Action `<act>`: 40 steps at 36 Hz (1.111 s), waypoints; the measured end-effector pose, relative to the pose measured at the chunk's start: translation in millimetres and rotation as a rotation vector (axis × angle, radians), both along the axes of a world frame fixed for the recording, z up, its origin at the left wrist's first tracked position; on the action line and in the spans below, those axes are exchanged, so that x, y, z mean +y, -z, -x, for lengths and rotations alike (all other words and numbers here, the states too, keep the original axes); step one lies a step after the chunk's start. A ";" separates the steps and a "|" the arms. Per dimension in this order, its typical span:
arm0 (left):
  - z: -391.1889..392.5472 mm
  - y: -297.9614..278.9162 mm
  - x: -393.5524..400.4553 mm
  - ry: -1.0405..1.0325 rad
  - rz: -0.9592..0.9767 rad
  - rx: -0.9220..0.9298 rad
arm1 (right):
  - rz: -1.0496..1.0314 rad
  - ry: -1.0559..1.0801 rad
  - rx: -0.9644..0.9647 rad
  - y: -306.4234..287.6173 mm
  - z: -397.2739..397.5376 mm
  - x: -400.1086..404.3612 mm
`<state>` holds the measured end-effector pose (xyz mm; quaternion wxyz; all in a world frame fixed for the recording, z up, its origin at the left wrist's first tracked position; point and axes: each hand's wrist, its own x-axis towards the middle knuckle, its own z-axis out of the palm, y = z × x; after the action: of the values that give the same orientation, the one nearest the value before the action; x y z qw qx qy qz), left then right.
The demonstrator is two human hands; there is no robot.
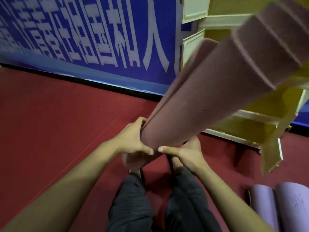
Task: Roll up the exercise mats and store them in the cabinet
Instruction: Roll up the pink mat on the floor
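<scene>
Pink mat (pixel 209 91), already rolled, is up off the floor (pixel 58 123) and angled from my hands toward the cabinet (pixel 260 126), its far end pointing at the open yellow shelves and its layers stepped out unevenly there, so the roll looks loose. My left hand (pixel 133 139) wraps the near end from the left with the thumb laid across the front, and my right hand (pixel 187 151) cups it from below and the right, thumb pointing across toward the other thumb; both grips are closed round the roll's near end. I judge this as the storing step for this mat: rolling is done, placing is not. Next I need to aim the far end into a shelf opening past the open door (pixel 194 47) and slide it in without the roll telescoping further. Two purple rolled mats (pixel 277 203) lie on the floor to my right, not yet stored.
</scene>
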<state>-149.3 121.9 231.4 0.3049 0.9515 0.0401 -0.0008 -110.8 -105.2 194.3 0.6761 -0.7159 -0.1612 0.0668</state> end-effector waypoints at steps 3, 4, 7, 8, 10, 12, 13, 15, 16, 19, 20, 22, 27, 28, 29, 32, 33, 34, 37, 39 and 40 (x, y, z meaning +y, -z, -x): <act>-13.1 2.0 -2.3 0.041 0.086 -0.053 | 0.239 0.003 -0.170 -14.3 -19.5 -1.1; -12.8 5.9 -3.2 0.056 0.144 -0.082 | 0.314 -0.003 -0.191 -15.5 -22.3 -3.2; 0.3 22.2 -12.4 0.085 0.257 -0.139 | 0.462 -0.057 -0.200 0.8 -27.2 -15.9; 6.4 27.7 -17.9 0.076 0.300 -0.159 | 0.501 -0.082 -0.192 10.7 -27.2 -20.1; 16.0 40.5 -30.1 0.041 0.398 -0.200 | 0.595 -0.166 -0.166 33.8 -23.8 -26.2; 20.0 56.5 -39.0 0.009 0.455 -0.218 | 0.630 -0.221 -0.117 58.3 -19.0 -29.1; 21.7 66.6 -42.1 -0.025 0.472 -0.204 | 0.617 -0.233 -0.090 70.4 -16.5 -29.5; 28.9 89.7 -44.6 -0.100 0.474 -0.155 | 0.577 -0.245 -0.084 89.4 -8.1 -29.6; 34.1 102.1 -45.0 -0.141 0.482 -0.133 | 0.561 -0.255 -0.108 94.5 -2.7 -29.8; 55.5 147.8 -41.4 -0.245 0.483 -0.020 | 0.436 -0.295 -0.134 103.0 10.8 -30.8; 64.1 164.7 -39.0 -0.258 0.458 0.023 | 0.381 -0.295 -0.135 104.6 13.9 -31.0; 79.5 192.2 -38.5 -0.268 0.439 0.102 | 0.320 -0.295 -0.149 104.0 19.3 -31.4; 84.5 211.0 -44.5 -0.285 0.432 0.143 | 0.208 -0.273 -0.197 83.5 34.0 -35.3; 83.2 206.8 -47.0 -0.285 0.446 0.144 | 0.172 -0.255 -0.197 77.4 35.0 -36.0; 81.3 204.8 -48.0 -0.281 0.457 0.137 | 0.153 -0.233 -0.213 69.9 34.8 -35.9; 79.0 204.0 -48.4 -0.278 0.478 0.131 | 0.194 -0.192 -0.338 43.5 29.4 -29.9; 78.8 203.6 -48.8 -0.270 0.485 0.125 | 0.235 -0.196 -0.387 36.0 26.7 -26.9; 78.5 201.2 -50.6 -0.247 0.496 0.111 | 0.296 -0.212 -0.431 28.3 24.3 -24.1; 79.7 193.8 -57.9 -0.167 0.459 -0.001 | 0.512 -0.255 -0.485 15.0 17.7 -15.6; 81.2 192.7 -62.2 -0.125 0.463 -0.067 | 0.631 -0.295 -0.526 8.5 16.0 -7.7; 82.3 191.5 -63.4 -0.123 0.474 -0.095 | 0.703 -0.319 -0.561 3.3 16.4 -3.0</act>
<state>-231.5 58.5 39.9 0.5204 0.8483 0.0824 0.0529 -127.2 -108.1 191.0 0.3045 -0.8579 -0.4132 0.0243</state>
